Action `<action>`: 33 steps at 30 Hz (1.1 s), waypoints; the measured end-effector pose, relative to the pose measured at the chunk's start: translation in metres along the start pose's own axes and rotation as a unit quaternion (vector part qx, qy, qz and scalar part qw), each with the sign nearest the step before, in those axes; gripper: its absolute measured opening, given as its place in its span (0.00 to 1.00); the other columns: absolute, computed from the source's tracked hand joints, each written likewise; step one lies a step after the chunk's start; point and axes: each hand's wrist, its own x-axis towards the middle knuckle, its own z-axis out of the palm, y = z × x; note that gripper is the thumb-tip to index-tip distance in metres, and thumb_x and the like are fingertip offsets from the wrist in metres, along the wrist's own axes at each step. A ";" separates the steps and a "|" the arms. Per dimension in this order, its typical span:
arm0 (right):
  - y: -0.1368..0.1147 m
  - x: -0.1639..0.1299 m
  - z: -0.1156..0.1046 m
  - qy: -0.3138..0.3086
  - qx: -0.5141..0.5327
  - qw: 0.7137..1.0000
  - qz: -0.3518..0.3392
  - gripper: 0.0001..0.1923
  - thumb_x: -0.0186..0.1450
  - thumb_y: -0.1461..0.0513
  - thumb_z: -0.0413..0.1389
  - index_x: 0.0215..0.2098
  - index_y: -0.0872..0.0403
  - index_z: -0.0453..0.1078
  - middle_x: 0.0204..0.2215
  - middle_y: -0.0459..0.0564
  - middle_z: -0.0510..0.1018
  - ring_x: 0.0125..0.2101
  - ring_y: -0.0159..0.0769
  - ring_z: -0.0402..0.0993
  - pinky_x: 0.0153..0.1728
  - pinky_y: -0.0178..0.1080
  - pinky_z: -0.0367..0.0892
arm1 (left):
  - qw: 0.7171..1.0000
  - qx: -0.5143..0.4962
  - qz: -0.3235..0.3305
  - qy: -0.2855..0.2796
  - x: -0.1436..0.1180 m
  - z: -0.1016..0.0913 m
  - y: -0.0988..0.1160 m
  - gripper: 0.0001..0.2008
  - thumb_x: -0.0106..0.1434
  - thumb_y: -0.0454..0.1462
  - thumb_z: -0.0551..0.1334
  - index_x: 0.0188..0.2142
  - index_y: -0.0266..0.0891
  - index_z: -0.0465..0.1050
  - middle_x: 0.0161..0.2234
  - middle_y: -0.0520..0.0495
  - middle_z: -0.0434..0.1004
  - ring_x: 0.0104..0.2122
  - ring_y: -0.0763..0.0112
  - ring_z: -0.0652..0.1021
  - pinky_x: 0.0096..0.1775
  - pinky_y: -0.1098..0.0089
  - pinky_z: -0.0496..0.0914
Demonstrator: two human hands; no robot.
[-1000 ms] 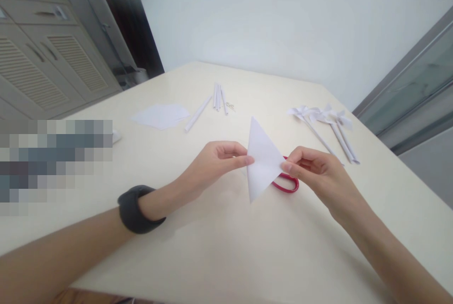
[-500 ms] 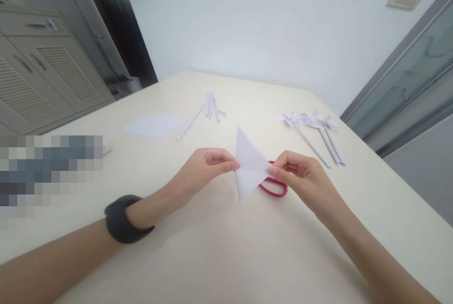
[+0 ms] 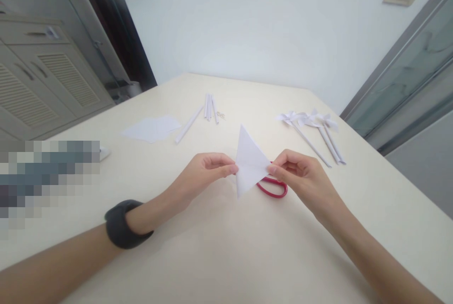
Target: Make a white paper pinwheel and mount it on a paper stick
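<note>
A white paper folded into a triangle [image 3: 249, 160] is held up above the cream table [image 3: 226, 252], one point up and one point down. My left hand [image 3: 205, 172] pinches its left edge between thumb and forefinger; a dark band sits on that wrist. My right hand [image 3: 302, 179] pinches the triangle's right corner. Red-handled scissors [image 3: 272, 188] lie on the table just behind the paper and under my right fingers, mostly hidden.
Flat white paper sheets [image 3: 152, 128] lie at the left back. Several rolled white paper sticks [image 3: 208, 108] with small pins lie at the back middle. Finished paper pinwheels [image 3: 313, 127] lie at the right. A cabinet [image 3: 38, 82] stands left of the table.
The view shifted slightly, so hands and paper sit a bit further left in the frame. Both hands keep the same pinch on the folded triangle.
</note>
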 end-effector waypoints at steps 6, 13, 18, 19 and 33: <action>0.002 0.002 -0.001 0.004 0.009 1.000 0.010 0.10 0.60 0.58 0.56 0.24 0.54 0.66 0.24 0.44 0.73 0.28 0.31 0.68 0.28 0.34 0.60 | 1.000 0.006 0.007 0.004 0.001 -0.002 0.000 0.10 0.56 0.44 0.62 0.30 0.40 0.74 0.32 0.49 0.77 0.34 0.67 0.74 0.36 0.70 0.67; 0.005 0.002 0.001 0.002 0.017 1.000 0.001 0.11 0.60 0.57 0.57 0.24 0.54 0.66 0.25 0.44 0.73 0.28 0.32 0.69 0.28 0.34 0.61 | 1.000 0.001 0.011 0.013 0.001 0.000 -0.001 0.08 0.55 0.42 0.62 0.28 0.41 0.74 0.32 0.49 0.77 0.34 0.67 0.74 0.38 0.70 0.67; 0.002 0.002 0.000 -0.001 0.008 1.000 0.012 0.10 0.60 0.58 0.56 0.24 0.54 0.66 0.25 0.45 0.74 0.28 0.32 0.69 0.28 0.34 0.61 | 1.000 -0.019 0.009 0.011 0.001 -0.001 0.001 0.07 0.56 0.41 0.63 0.27 0.41 0.73 0.31 0.51 0.77 0.34 0.70 0.74 0.38 0.72 0.66; 0.001 0.002 0.000 0.001 0.008 1.000 0.012 0.10 0.60 0.58 0.57 0.24 0.54 0.66 0.25 0.44 0.74 0.28 0.31 0.69 0.28 0.34 0.61 | 1.000 -0.024 0.005 0.010 0.001 -0.001 0.002 0.07 0.56 0.41 0.64 0.27 0.41 0.73 0.31 0.52 0.76 0.33 0.70 0.74 0.38 0.72 0.66; 0.001 0.001 -0.001 -0.010 0.009 1.000 0.007 0.10 0.61 0.58 0.56 0.25 0.54 0.66 0.26 0.45 0.74 0.29 0.31 0.68 0.29 0.34 0.60 | 0.999 -0.024 -0.034 0.000 0.000 -0.001 0.012 0.07 0.55 0.40 0.64 0.25 0.39 0.74 0.27 0.53 0.76 0.29 0.72 0.74 0.35 0.74 0.65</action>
